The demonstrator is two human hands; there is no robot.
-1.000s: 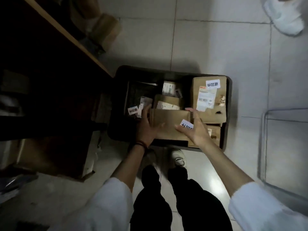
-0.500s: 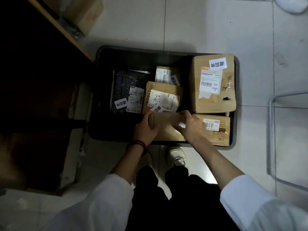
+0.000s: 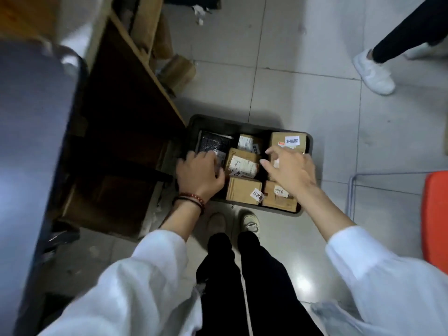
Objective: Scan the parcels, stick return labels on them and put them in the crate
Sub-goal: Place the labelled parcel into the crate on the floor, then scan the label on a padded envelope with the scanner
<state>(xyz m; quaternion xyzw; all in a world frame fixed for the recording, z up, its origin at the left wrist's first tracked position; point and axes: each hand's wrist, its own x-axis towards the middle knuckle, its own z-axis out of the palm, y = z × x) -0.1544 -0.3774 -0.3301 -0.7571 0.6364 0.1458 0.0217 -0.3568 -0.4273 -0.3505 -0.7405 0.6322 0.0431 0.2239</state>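
While both hands hover over the black rectangular plastic crate [image 3: 242, 122] on the grey tiled floor [image 3: 315, 93], the plain brown cardboard parcel box [image 3: 241, 191] lies flat inside it against its near wall, held by neither hand, with a white return label [image 3: 257, 195] stuck on its top. The left hand [image 3: 198, 175] hangs above the crate's left side, fingers loosely curled, nothing in its grasp. The right hand [image 3: 291, 173] is released, fingers spread over the crate's right side. Another labelled brown cardboard box [image 3: 242, 162] fills the crate's middle, and a dark padded parcel [image 3: 213, 141] lies in its far left corner. A wooden desk [image 3: 135, 66] stands left of the crate; another person's white shoe [image 3: 374, 73] is well beyond it to the right
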